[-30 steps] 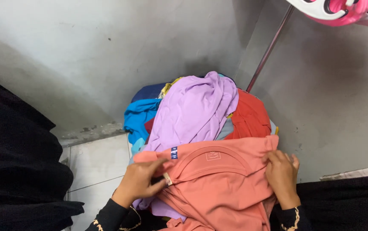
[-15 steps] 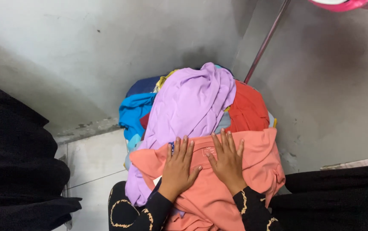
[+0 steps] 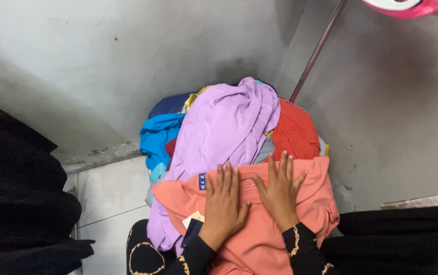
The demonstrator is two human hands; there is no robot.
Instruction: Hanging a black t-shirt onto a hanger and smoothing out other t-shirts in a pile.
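Observation:
A salmon-coloured shirt (image 3: pixel 310 203) lies spread over the near side of a heap of clothes. My left hand (image 3: pixel 224 203) rests flat on its middle, fingers together and pointing away from me. My right hand (image 3: pixel 279 189) lies flat beside it, fingers spread, just right of the collar. A small blue label (image 3: pixel 201 181) and a paper tag (image 3: pixel 192 224) show at the shirt's left. Behind it a lilac garment (image 3: pixel 219 132) drapes over the heap, with a red garment (image 3: pixel 295 132) to the right and a bright blue one (image 3: pixel 158 137) to the left.
Grey concrete walls rise behind the heap, with a thin metal pole (image 3: pixel 315 51) leaning in the corner. A pink and white plastic object (image 3: pixel 407 6) hangs at the top right. Black cloth (image 3: pixel 15 203) lies at the left and black cloth (image 3: pixel 397 239) at the lower right. White tile (image 3: pixel 107 193) lies left of the heap.
My hands left the shirt's outer edges and came together on its middle, now lying flat. The shirt sits lower and smoother on the heap.

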